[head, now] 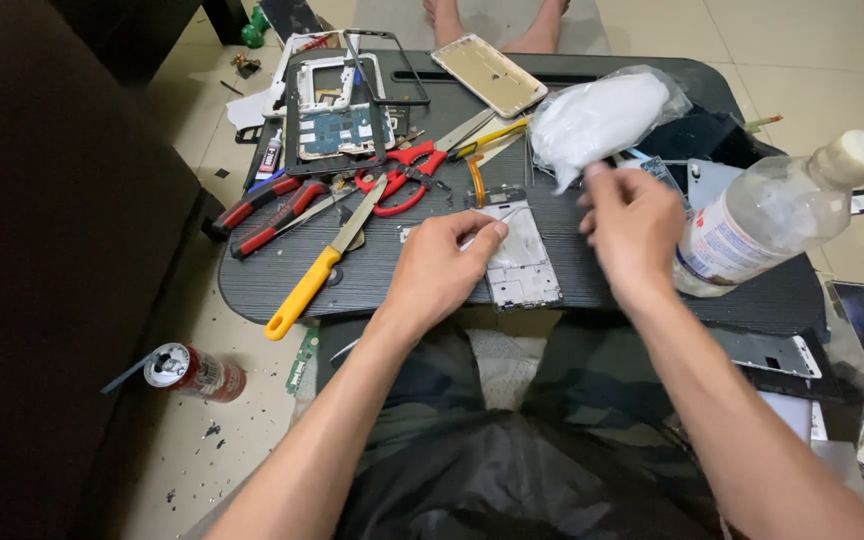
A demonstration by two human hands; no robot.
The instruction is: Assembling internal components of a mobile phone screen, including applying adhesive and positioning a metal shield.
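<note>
My left hand (439,267) rests on the near edge of a silver phone frame (522,262) lying on the dark lap table (392,270), with its fingers pressing on the frame's left side. My right hand (632,222) is raised just right of the frame, its fingertips pinching the lower corner of a clear plastic bag of white cotton (597,118). A clear plastic squeeze bottle (772,215) lies tilted right beside my right hand.
Red-handled scissors (402,180), red-handled pliers (267,212), a yellow-handled blade (314,275) and a dismantled phone with circuit board (344,115) crowd the table's left. A gold phone back (489,72) lies at the far edge. A drink can (192,370) lies on the floor.
</note>
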